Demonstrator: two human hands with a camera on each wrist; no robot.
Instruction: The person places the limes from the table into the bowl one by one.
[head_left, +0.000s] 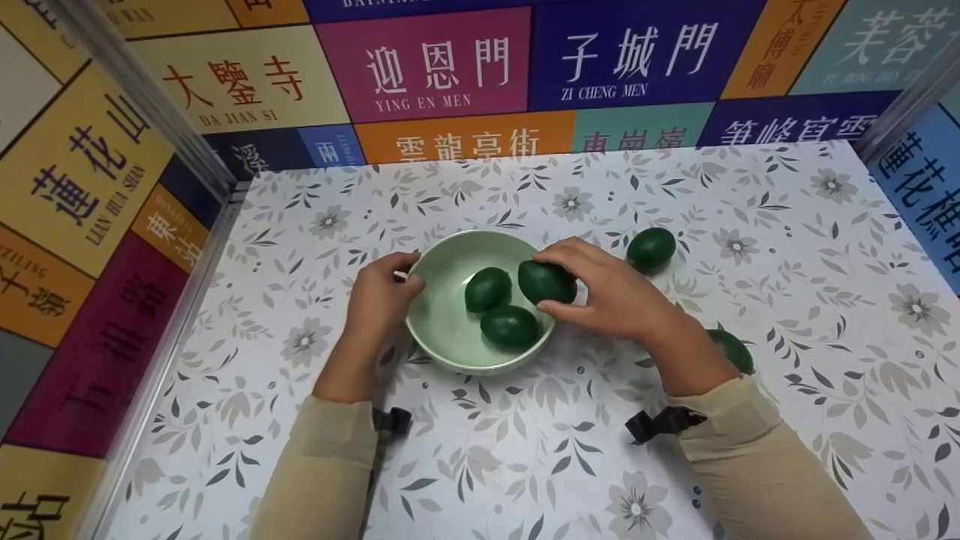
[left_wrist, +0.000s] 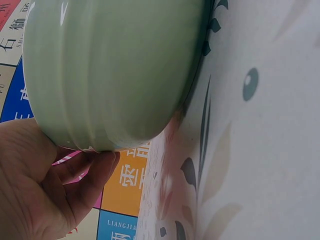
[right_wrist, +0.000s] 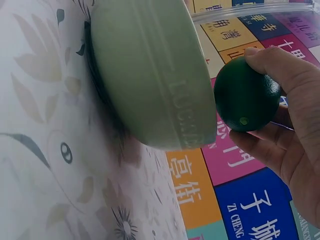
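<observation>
A pale green bowl (head_left: 442, 330) stands on the patterned table, with two dark green fruits (head_left: 510, 328) inside it. The left hand (head_left: 380, 296) grips the bowl's left rim, thumb over the edge; in the left wrist view its fingers (left_wrist: 82, 182) lie against the bowl's outer side (left_wrist: 115, 75). Between thumb and fingers, the right hand (head_left: 615, 292) holds another green fruit (head_left: 546, 282) over the bowl's right rim. The right wrist view shows this fruit (right_wrist: 247, 95) in the right hand (right_wrist: 295, 110), beside the bowl's wall (right_wrist: 155, 75).
One green fruit (head_left: 651, 250) lies on the table right of the bowl, behind the right hand. Another fruit (head_left: 731, 350) is partly hidden by the right forearm. Panels with printed characters (head_left: 435, 67) stand along the table's back and sides.
</observation>
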